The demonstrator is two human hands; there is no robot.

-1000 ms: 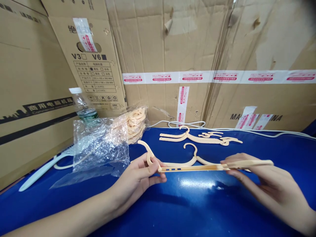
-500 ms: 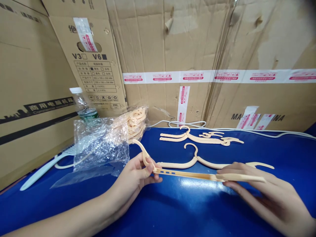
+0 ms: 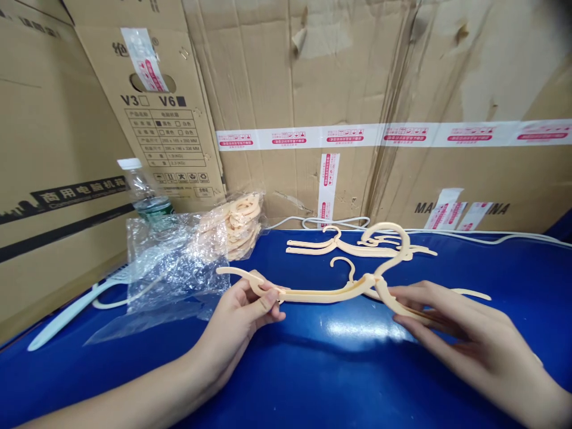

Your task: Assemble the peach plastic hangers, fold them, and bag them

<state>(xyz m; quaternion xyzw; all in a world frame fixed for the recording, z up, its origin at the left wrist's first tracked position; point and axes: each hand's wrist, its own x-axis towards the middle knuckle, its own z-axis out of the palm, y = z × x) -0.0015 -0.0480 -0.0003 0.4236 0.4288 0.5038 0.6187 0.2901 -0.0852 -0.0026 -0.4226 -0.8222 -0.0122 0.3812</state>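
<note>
A cream plastic folding clothes hanger (image 3: 328, 295) is held up between both hands above the blue table, its hook pointing up. My left hand (image 3: 250, 307) pinches its left end, where a curved end piece sticks out to the left. My right hand (image 3: 465, 333) grips the other arm just right of the hook, and its fingers hide most of that arm. Behind it lies a second hanger (image 3: 344, 265), partly covered by the held one. Farther back lies another hanger (image 3: 313, 245), folded on its left side, with loose curved pieces beside it.
A clear plastic bag (image 3: 179, 256) holds several cream hanger parts (image 3: 243, 223) at the left. Near it are a bottle (image 3: 149, 199) with a white cap and a pale blue handled tool (image 3: 67, 319). Cardboard boxes (image 3: 286, 77) wall the back, and a white cable (image 3: 469, 238) runs along them.
The held hanger has turned so that its hook now stands up and its right arm angles toward my right hand. Both hands keep their hold.
</note>
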